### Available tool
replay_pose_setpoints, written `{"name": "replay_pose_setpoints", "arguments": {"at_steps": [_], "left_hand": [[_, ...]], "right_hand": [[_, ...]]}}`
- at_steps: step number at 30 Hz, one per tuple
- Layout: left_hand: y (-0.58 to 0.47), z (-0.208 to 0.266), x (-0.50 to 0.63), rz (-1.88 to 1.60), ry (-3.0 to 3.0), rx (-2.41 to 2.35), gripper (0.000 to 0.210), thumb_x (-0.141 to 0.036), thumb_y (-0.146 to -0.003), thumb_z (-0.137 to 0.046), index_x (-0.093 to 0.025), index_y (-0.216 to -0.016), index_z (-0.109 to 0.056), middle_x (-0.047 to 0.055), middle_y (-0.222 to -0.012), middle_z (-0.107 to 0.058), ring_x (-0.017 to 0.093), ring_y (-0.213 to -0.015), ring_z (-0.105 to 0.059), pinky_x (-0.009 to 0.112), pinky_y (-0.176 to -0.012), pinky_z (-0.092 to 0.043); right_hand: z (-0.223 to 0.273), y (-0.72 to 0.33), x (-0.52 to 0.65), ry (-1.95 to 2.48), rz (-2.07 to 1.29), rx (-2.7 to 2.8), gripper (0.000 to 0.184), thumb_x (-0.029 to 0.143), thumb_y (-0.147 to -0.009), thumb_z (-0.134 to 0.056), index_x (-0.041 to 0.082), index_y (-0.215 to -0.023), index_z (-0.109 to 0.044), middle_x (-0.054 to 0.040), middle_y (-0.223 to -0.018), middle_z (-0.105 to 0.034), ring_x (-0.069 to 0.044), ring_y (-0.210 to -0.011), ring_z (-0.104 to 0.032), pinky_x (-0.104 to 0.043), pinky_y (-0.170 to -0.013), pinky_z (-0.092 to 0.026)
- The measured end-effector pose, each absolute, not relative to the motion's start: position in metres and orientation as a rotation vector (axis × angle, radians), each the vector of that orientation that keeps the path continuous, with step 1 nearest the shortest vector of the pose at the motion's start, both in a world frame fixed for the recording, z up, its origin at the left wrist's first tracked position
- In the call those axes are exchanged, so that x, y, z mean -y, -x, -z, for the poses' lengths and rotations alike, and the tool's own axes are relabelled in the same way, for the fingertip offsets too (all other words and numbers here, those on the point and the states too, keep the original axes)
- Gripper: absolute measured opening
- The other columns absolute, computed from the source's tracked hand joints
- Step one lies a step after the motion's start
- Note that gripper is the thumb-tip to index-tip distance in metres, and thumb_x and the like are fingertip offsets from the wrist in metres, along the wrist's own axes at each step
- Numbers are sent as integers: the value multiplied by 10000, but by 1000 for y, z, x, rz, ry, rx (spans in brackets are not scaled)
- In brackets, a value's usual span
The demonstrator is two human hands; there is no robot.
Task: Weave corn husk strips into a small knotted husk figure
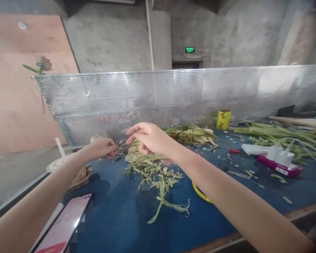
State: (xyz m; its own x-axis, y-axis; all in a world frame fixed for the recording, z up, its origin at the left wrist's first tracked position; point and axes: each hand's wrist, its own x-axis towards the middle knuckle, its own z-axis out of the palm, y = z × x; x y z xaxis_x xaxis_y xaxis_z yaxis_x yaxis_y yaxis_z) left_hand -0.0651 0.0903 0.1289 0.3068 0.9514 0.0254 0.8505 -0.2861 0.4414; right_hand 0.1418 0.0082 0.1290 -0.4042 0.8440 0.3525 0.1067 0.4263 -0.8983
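While the left hand (104, 147) hangs with its fingers curled inward just beside a tangle of thin, brownish strings (120, 150), the right hand (147, 137) is bent at the wrist over a loose heap of wilted, pale green plant strips (137, 158), its fingers loosely parted. Whether the left fingers grip a string cannot be told. The heap lies on a blue tabletop (113, 221), before a perforated silver metal panel (137, 95), and a small knotted piece of pale green leaf (161, 202) lies at its near end. Near the left forearm are a lidded, pale cup with a white straw (75, 174) and a dark-edged phone with a lit pink screen (65, 225); behind the right forearm, a yellow ring (201, 194) is partly hidden.
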Motion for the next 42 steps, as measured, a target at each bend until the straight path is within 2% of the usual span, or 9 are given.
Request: {"name": "replay_pose_setpoints", "arguments": {"at_steps": [2, 4, 8, 13, 18, 21, 24, 33, 42], "left_hand": [[57, -126, -65, -278, -2093, -1521, 527, -549, -811, -331, -159, -556, -578, 112, -609, -672, 259, -615, -652, 311, -462, -487], [49, -120, -39, -283, -1993, -1365, 558, -565, -826, -235, -200, -733, -646, 96, -862, -709, 253, -833, -653, 305, -629, -522], [30, -102, -7, -679, -1525, -951, 522, -598, -797, -306, -217, -971, -618, 79, -1034, -675, 286, -1046, -563, 367, -861, -454], [16, -86, -2, -778, -1502, -862, 414, -457, -747, -538, -196, -1067, -560, 75, -948, -678, 246, -947, -604, 371, -849, -463], [20, -81, -13, -728, -1842, -1102, 325, -381, -748, -543, -163, -984, -591, 58, -847, -661, 151, -662, -594, 256, -566, -479], [23, -79, -21, -645, -2136, -1264, 366, -412, -789, -439, -171, -1032, -570, 53, -852, -673, 127, -516, -536, 236, -445, -406], [25, -78, -28, -575, -2356, -1328, 327, -417, -783, -426, -193, -916, -622, 29, -764, -687, 145, -499, -527, 255, -493, -413], [23, -107, -40, -323, -2725, -1327, 353, -342, -811, -360, -213, -978, -644, 52, -1051, -651, 245, -963, -575, 329, -825, -417], [29, -122, -41, -347, -2776, -1266, 356, -264, -783, -385, -251, -1053, -615, 21, -1070, -655, 223, -974, -581, 329, -856, -403]], "right_hand": [[-125, -136, -7, 769, -1206, 1709, 126, 127, -881, -328, 156, -919, -445, -100, -1006, -580, -6, -386, -443, -144, -319, -343], [-122, -131, -7, 696, -1348, 1585, 115, 114, -872, -348, 144, -909, -453, -113, -1059, -548, -33, -480, -532, -165, -396, -439], [-113, -125, -9, 638, -1411, 1492, 159, 100, -862, -355, 132, -965, -472, -120, -1116, -538, -89, -695, -624, -248, -668, -541], [-107, -138, -17, 932, -838, 1904, 291, 189, -915, -252, 164, -1100, -475, -77, -1211, -535, -102, -1025, -553, -202, -773, -501], [-96, -189, -2, 1400, -482, 2006, 401, 328, -896, -335, 208, -1278, -305, -89, -1099, -595, -154, -882, -601, -285, -726, -481], [-68, -222, 22, 1824, -257, 1953, 310, 235, -833, -448, 95, -1106, -493, -188, -999, -595, -273, -901, -579, -406, -744, -433], [-32, -240, 44, 2228, -138, 1858, 260, 187, -751, -557, 0, -929, -585, -282, -939, -569, -403, -916, -548, -482, -698, -415], [5, -243, 62, 2545, -76, 1908, 197, 62, -750, -502, 58, -915, -610, -184, -903, -602, -300, -878, -590, -358, -681, -443], [6, -233, 49, 2578, 41, 1860, 321, -82, -630, -499, 20, -926, -571, -199, -905, -589, -286, -812, -629, -301, -646, -443]]}}
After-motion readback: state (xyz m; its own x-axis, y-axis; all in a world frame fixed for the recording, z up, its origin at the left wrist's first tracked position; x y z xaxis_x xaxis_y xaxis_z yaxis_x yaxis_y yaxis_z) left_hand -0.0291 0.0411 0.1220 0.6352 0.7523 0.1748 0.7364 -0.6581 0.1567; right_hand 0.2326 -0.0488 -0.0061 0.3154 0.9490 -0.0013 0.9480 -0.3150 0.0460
